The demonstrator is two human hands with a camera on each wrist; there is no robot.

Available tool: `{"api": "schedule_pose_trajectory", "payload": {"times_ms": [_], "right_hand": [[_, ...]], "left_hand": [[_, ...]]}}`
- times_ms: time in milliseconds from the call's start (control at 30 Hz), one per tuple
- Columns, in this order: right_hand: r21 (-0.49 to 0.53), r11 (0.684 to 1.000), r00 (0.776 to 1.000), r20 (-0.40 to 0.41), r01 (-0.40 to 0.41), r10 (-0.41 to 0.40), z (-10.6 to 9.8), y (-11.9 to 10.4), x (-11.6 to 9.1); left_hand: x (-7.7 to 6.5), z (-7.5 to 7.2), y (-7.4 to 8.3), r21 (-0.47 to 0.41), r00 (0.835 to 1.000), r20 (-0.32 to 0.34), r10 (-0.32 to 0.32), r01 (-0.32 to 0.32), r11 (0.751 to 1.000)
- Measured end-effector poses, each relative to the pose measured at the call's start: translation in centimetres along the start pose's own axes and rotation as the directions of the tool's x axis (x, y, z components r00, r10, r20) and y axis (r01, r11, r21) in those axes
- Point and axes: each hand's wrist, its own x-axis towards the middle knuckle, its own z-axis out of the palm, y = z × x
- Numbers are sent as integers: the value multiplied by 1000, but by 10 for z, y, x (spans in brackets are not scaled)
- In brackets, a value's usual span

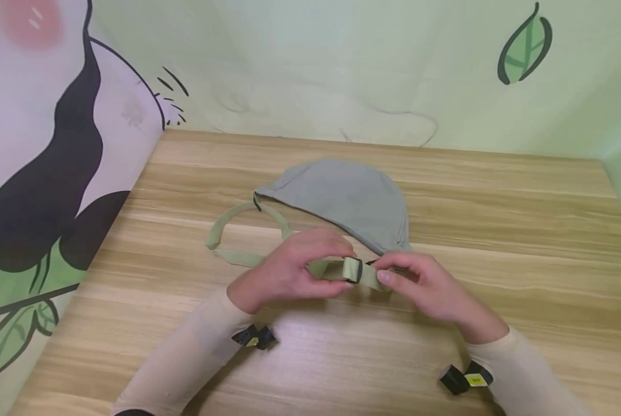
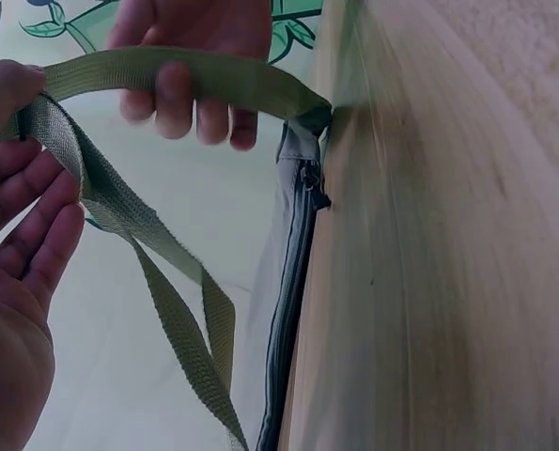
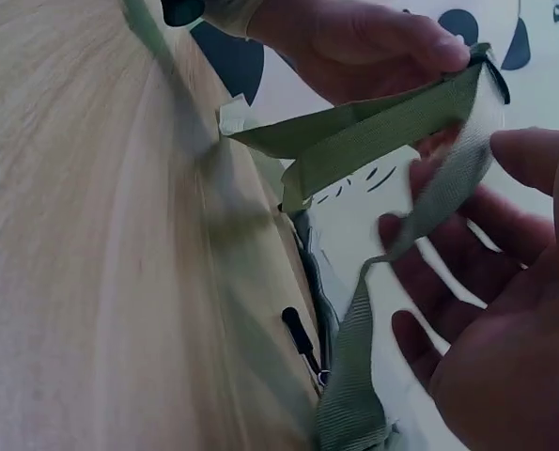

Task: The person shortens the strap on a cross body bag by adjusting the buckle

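A grey crescent-shaped bag (image 1: pixel 341 199) lies on the wooden table, its light green webbing strap (image 1: pixel 234 257) looping toward the person. My left hand (image 1: pixel 289 266) pinches the strap at a black slider buckle (image 1: pixel 359 270), thumb below and fingers above. Just to its right, my right hand (image 1: pixel 432 289) holds the strap between thumb and forefinger. In the right wrist view, that hand's other fingers (image 3: pixel 439 272) spread loosely behind the webbing. A dark zipper (image 2: pixel 293 272) runs along the bag's edge in the left wrist view.
The wooden table (image 1: pixel 497 231) meets a pale green printed backdrop (image 1: pixel 310 75) at the back. A panda print covers the left side wall (image 1: pixel 123 98). A zipper pull (image 3: pixel 302 338) hangs off the bag in the right wrist view.
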Motion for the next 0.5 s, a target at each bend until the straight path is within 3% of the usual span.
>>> {"api": "schedule_pose_trajectory", "payload": {"times_ms": [167,500], "right_hand": [[80,992,995,-37,97,-94,-1,1,-1],[142,984,994,-43,108,-103,7,-12,8]], "left_hand": [[-1,-1,-2,6,1000,5,-6,6,1000],[2,2,0,5,999,41,-17,17,1000]]}}
